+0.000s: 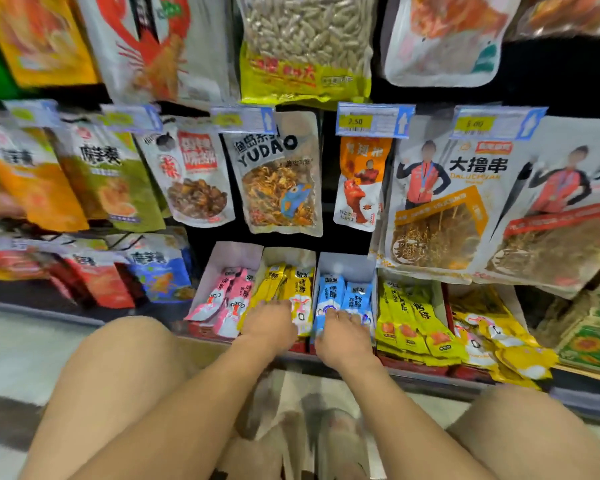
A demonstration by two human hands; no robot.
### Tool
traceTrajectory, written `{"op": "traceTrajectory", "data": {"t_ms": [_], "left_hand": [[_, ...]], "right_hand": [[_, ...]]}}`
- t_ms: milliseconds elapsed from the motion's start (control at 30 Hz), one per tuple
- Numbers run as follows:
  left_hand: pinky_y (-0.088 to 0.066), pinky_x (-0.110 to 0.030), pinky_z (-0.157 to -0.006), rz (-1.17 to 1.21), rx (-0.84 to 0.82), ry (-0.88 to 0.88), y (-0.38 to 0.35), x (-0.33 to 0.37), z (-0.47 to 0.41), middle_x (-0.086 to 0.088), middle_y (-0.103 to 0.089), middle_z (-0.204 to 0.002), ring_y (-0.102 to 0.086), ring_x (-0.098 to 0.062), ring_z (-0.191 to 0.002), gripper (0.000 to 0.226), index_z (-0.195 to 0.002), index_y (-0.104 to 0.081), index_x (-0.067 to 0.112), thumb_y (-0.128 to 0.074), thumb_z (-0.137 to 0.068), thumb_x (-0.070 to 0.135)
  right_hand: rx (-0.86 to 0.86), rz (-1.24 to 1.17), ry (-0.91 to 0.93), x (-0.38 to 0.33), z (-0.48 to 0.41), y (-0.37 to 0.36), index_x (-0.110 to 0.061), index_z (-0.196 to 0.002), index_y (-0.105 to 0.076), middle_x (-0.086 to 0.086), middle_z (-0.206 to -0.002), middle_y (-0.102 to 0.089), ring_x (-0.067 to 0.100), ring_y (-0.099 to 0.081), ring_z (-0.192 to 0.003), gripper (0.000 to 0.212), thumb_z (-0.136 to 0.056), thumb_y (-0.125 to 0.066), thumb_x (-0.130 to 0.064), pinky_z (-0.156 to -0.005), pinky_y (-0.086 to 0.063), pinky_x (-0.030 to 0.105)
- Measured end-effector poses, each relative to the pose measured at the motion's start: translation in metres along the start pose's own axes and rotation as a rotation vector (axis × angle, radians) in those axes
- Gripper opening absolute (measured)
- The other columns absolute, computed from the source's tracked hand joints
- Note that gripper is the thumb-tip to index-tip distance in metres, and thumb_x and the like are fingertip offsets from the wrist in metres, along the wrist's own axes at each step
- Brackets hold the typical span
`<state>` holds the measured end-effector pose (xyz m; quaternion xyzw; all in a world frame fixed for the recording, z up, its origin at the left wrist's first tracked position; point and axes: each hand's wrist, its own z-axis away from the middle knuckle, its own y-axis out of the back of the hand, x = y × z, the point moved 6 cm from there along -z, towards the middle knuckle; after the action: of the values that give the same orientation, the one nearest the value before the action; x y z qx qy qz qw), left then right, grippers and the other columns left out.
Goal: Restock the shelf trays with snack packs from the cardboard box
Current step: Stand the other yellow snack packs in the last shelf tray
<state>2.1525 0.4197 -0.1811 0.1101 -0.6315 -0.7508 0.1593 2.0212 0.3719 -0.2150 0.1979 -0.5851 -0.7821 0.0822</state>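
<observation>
Three white shelf trays stand side by side on the low shelf: pink snack packs (229, 299) on the left, yellow packs (274, 282) in the middle tray (288, 254), blue packs (340, 292) in the right tray (347, 263). My left hand (267, 323) rests with its fingers on the front of the yellow packs. Over the front of the blue packs, my right hand (343, 337) has its fingers curled on them. The cardboard box (284, 403) shows blurred below my forearms, between my knees.
More yellow packs (413, 317) lie in loose piles right of the trays. Large snack bags (437, 202) hang on pegs just above the trays, with price tags (371, 123) over them. My bare knees (118, 375) flank the box. The shelf's front edge (430, 372) runs under my wrists.
</observation>
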Motion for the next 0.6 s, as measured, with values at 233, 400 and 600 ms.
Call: {"op": "traceTrajectory", "data": {"t_ms": [233,400,600], "left_hand": [[-0.043,-0.042,-0.098,-0.063,0.044,0.138,0.006,-0.081,0.031,-0.008,-0.055,-0.135,-0.049,-0.031,-0.125,0.049,-0.136,-0.049,0.017,-0.051,-0.089,0.032],[-0.041,-0.043,-0.098,-0.065,0.017,0.235,-0.002,-0.133,0.05,-0.007,-0.054,-0.135,-0.049,-0.033,-0.124,0.043,-0.132,-0.049,0.018,-0.046,-0.091,0.032],[-0.043,-0.041,-0.096,0.008,-0.026,0.367,-0.029,-0.209,0.079,-0.006,-0.055,-0.132,-0.05,-0.032,-0.122,0.039,-0.126,-0.051,0.019,-0.046,-0.09,0.033]], "right_hand": [[0.064,0.096,0.239,-0.089,0.006,0.005,-0.011,-0.146,-0.037,0.015,-0.146,-0.045,0.037,-0.039,-0.136,0.059,-0.094,-0.053,-0.035,-0.111,-0.034,0.053],[0.017,0.11,0.334,-0.145,0.007,-0.011,-0.011,-0.148,-0.034,0.017,-0.148,-0.043,0.041,-0.033,-0.14,0.061,-0.095,-0.053,-0.033,-0.112,-0.029,0.056],[-0.036,0.149,0.441,-0.21,0.006,-0.044,-0.011,-0.144,-0.04,0.012,-0.144,-0.046,0.034,-0.039,-0.135,0.058,-0.092,-0.054,-0.032,-0.107,-0.034,0.051]]}}
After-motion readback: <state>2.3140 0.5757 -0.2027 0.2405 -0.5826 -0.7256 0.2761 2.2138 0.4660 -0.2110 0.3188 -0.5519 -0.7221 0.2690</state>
